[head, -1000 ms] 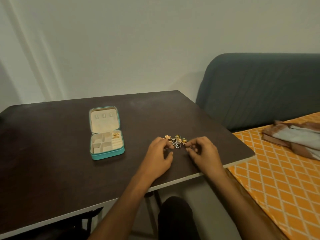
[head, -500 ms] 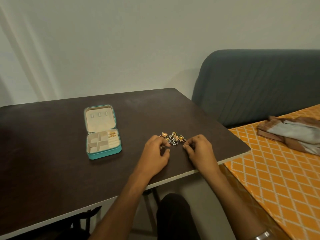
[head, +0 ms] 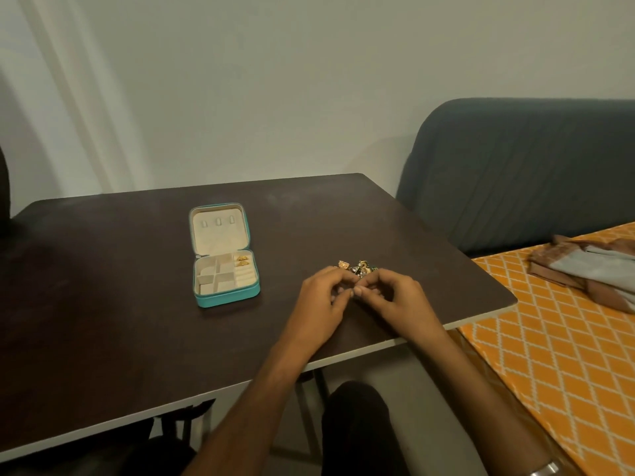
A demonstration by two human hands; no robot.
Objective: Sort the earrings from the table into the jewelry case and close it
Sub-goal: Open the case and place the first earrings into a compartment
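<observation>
Since half a second ago, both hands have been drawn together until their fingertips meet just in front of the earring pile; the jewelry case has been left where it stood.

On a dark bench (head: 103, 304), a small heap of gold and dark earrings (head: 357, 267) is seen near the right front corner. The left hand (head: 321, 304) and the right hand (head: 395, 297) are held curled over the bench surface, touching the near edge of the heap. The grip of each hand is pressed together, thumb against forefinger, at the point where the two hands meet; whether an earring is pinched there cannot be told, as the spot is hidden by the fingers and too small to make out.

The teal jewelry case (head: 225, 298) is shown lying open to the left of the hands, well apart from them, its lid laid back flat on the bench. Its cream lining is divided into compartments, and a pair of gold earrings (head: 242, 258) is seen in the far right compartment.

To the right of the bench, an orange patterned cover (head: 549, 355) is spread, with a folded brown and grey cloth (head: 591, 273) lying on it. A grey-blue padded backrest (head: 515, 173) is seen against the pale wall. A metal watch band (head: 544, 468) is visible on the right wrist.
</observation>
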